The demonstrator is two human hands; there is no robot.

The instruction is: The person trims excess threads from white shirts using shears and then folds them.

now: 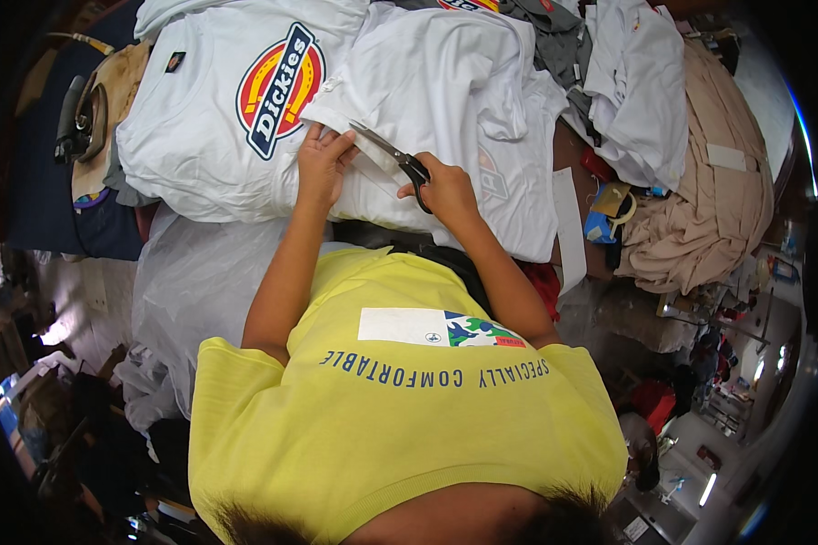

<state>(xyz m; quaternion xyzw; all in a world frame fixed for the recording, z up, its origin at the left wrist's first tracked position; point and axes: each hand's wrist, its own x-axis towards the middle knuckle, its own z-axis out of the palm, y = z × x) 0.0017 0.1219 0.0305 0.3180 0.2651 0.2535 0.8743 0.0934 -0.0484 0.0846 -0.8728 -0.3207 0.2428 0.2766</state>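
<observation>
My right hand grips a pair of scissors with black handles and dark metal blades, its fingers in the handle loops. The blades point up and left, their tips at the edge of a white T-shirt bunched on the table. Just left of the tips, my left hand pinches that shirt's edge between thumb and fingers. Beneath and to the left lies another white T-shirt with a large red, yellow and blue round print. Whether the blades are apart at the tips is hard to tell.
A clothes iron stands at the far left. To the right are white garments, a big beige cloth bundle, a tape roll and a blue packet. Clear plastic sheeting hangs off the near left table edge.
</observation>
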